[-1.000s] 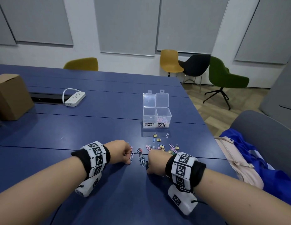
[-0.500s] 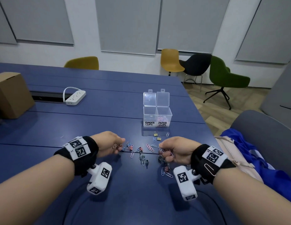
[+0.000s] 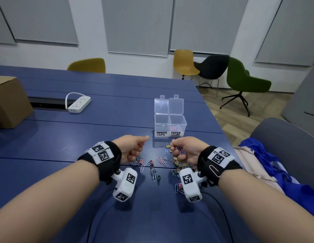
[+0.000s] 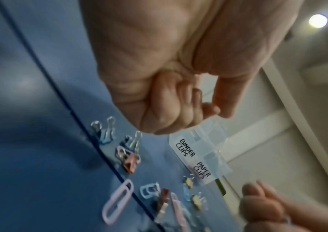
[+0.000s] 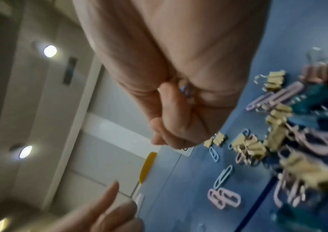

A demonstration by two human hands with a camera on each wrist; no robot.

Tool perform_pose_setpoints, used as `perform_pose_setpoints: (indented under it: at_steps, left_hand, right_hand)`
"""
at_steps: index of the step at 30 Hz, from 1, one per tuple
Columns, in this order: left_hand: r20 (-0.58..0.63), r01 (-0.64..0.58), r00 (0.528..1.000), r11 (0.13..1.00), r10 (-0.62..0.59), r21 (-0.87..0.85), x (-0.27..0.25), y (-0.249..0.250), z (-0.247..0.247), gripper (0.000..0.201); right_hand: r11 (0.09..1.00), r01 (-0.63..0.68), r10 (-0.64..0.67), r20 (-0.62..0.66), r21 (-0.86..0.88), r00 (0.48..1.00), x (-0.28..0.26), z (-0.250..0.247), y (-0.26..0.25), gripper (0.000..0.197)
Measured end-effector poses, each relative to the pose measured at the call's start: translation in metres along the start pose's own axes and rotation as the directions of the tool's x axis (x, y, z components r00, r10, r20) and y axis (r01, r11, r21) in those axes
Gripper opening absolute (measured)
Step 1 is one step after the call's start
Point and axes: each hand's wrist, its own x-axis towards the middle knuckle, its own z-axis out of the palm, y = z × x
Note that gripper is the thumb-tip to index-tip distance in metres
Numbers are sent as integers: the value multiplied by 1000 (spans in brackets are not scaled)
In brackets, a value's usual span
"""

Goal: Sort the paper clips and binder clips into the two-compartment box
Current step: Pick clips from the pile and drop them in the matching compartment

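Many light, slippery clips (image 3: 153,170) scattered just before box (image 3: 170,126); best pinched singly by edges. Right hand (image 3: 185,151) fisted round paper clips; left hand (image 3: 130,148) curled, contents unclear.

Pastel paper clips (image 3: 163,160) and gold binder clips (image 3: 177,163) are lying scattered before the open clear box (image 3: 169,126), pink clips filling its right compartment.
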Motion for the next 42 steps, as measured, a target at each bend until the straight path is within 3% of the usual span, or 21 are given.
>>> perform_pose_setpoints:
  at_steps: [1,2,4,6,8,11,15,18,21,23,24,27,29,30,32,33,35,36,37,39,42]
  left_hand:
    - [-17,-48,998,967,54,252,2,2,4,35]
    - [-26,-90,992,849,120,521,4,3,8,27]
    - [16,-120,980,524,198,843,5,6,15,10]
    - [21,-90,982,359,190,929,8,5,19,21]
    - [14,-79,979,318,204,945,11,3,23,29]
    - [10,-92,968,315,251,945,19,0,25,26]
    - [30,-102,974,317,226,943,27,-2,30,13]
    - [25,-75,983,269,184,960,30,-1,35,19]
    - [16,-47,986,184,165,982,24,1,41,25]
    - [-4,-32,985,206,171,978,20,5,42,21]
    - [-24,-20,987,265,160,964,18,7,40,24]
    - [-74,2,991,559,108,829,13,11,29,30]
    - [-69,6,996,783,47,622,7,8,21,24]
    - [-64,5,997,865,31,502,3,5,17,21]
    - [-60,5,998,956,13,293,-1,-1,8,17]
    - [-57,12,998,979,0,204,-1,-3,4,16]
    - [-49,34,998,994,-29,100,-1,-5,-2,16]
    - [-44,43,998,995,-40,90,-1,-6,-4,16]
    - [-34,53,998,994,-50,97,0,-6,-5,17]
    - [-6,86,996,988,-85,130,1,-6,-3,15]
    - [35,131,990,978,-139,165,5,1,4,19]
  right_hand:
    - [986,18,-23,-28,-168,999,3,2,-2,22]
    - [917,40,-66,-53,-396,996,5,4,-5,23]
    - [569,67,-171,-38,-819,985,8,9,-10,26]
    - [213,65,-193,24,-975,981,11,16,-11,27]
    - [62,40,-175,29,-997,984,15,24,-9,25]
    - [-62,-11,-189,1,-998,982,19,35,-3,34]
    - [-201,-52,-132,-25,-978,991,27,47,2,28]
    - [-222,-86,-61,-75,-971,995,34,56,3,19]
    - [-265,-107,-22,-105,-958,994,34,62,5,37]
    - [-299,-74,-33,-67,-952,997,30,64,5,35]
    - [-305,-46,-40,-35,-951,999,29,63,6,33]
    - [-303,9,-73,33,-953,997,23,61,13,29]
    - [-341,7,-22,15,-940,1000,18,59,15,30]
    - [-308,5,-6,7,-951,1000,16,56,14,31]
    - [-107,21,-8,22,-994,1000,9,48,4,28]
    - [60,49,-5,49,-997,999,5,41,-1,24]
    - [545,-28,49,-1,-838,999,-4,24,-8,18]
    - [729,-82,74,-40,-679,996,-4,17,-9,17]
    - [840,-90,71,-55,-535,996,-6,8,-11,17]
    - [928,-56,44,-42,-367,998,-8,-6,-14,16]
    - [973,-17,14,-19,-229,1000,-9,-29,-22,15]
